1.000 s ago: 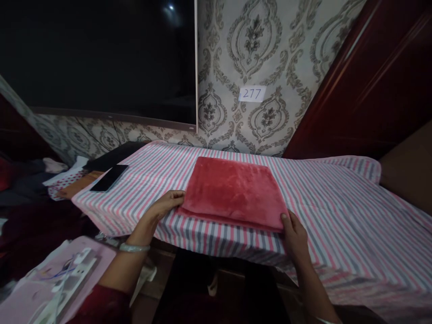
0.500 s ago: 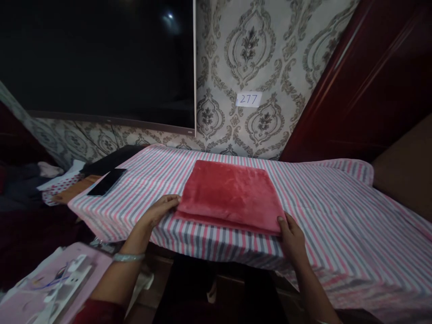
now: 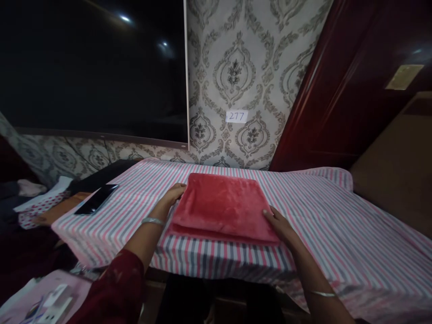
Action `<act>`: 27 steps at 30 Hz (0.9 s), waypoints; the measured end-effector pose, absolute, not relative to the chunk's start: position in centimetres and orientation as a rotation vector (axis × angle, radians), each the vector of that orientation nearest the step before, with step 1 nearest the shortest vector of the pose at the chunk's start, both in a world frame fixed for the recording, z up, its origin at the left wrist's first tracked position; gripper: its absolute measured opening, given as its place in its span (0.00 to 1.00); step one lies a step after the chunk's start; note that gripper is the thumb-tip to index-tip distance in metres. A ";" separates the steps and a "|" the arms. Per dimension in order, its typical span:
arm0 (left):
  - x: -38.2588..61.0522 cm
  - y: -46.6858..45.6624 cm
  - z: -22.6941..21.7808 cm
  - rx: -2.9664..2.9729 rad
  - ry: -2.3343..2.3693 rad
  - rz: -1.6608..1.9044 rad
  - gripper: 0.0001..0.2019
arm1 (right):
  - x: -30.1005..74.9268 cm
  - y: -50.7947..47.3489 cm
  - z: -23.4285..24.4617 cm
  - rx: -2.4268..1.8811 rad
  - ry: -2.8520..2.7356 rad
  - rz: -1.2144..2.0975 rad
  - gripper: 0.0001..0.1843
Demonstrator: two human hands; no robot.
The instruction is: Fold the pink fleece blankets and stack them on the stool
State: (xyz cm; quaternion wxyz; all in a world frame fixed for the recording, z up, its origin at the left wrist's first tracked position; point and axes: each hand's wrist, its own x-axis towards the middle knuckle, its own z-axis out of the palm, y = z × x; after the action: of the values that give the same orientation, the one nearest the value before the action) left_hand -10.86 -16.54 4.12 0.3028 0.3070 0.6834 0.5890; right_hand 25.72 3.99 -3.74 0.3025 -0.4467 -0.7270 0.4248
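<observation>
A folded red plush cloth (image 3: pixel 222 204) lies flat on the striped tablecloth (image 3: pixel 313 211), its layers showing along the front edge, close to the table's front. At its left side, towards the far corner, my left hand (image 3: pixel 174 194) has its fingers curled against the edge; the fingertips are partly hidden. My right hand (image 3: pixel 278 223) grips the right edge, thumb on top and the other fingers at the side and below.
A dark phone (image 3: pixel 97 199) rests on the table's left part. Behind are a large television (image 3: pixel 101 76) and a wall label (image 3: pixel 236 116) reading 277. A brown box-like object (image 3: pixel 398 157) stands at the right. A power strip (image 3: pixel 54 306) lies at lower left.
My left hand has slid away from me along the left edge towards the far corner. My right hand has also moved a little farther up the right edge. The view has tilted up and shifted.
</observation>
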 end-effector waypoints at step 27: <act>-14.7 -8.2 4.7 0.825 1.961 1.546 0.13 | 15.2 5.3 2.0 -1.316 -2.522 0.224 0.31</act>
State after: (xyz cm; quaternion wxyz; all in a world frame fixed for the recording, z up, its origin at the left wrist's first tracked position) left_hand -14.74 -8.17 4.74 0.2533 0.3034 0.7213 0.5688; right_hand 15.20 5.26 2.04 0.1436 -0.4565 -0.8746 0.0777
